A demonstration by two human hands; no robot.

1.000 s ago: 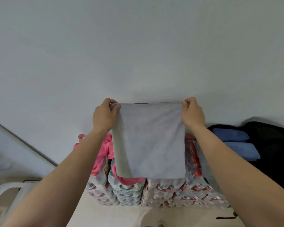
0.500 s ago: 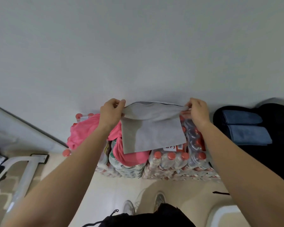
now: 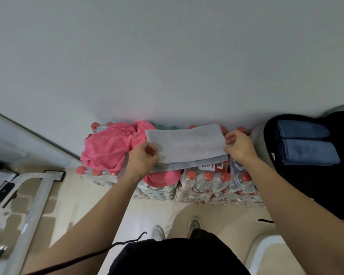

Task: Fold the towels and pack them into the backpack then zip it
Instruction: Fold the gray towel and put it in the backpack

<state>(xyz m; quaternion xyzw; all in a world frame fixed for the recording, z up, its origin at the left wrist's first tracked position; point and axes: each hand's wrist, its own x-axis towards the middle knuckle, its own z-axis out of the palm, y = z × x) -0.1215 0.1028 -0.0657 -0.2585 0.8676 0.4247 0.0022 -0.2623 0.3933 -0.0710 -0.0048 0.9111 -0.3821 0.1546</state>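
Head view, frame centre: your left hand and right hand each pinch the folded grey cloth towel at opposite ends, probably to square its layers.

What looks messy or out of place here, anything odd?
The pink towel lies crumpled in a heap on the water bottle packs, left of the grey towel. The grey towel's fold is also uneven: its lower layer sticks out past the upper one along the near edge.
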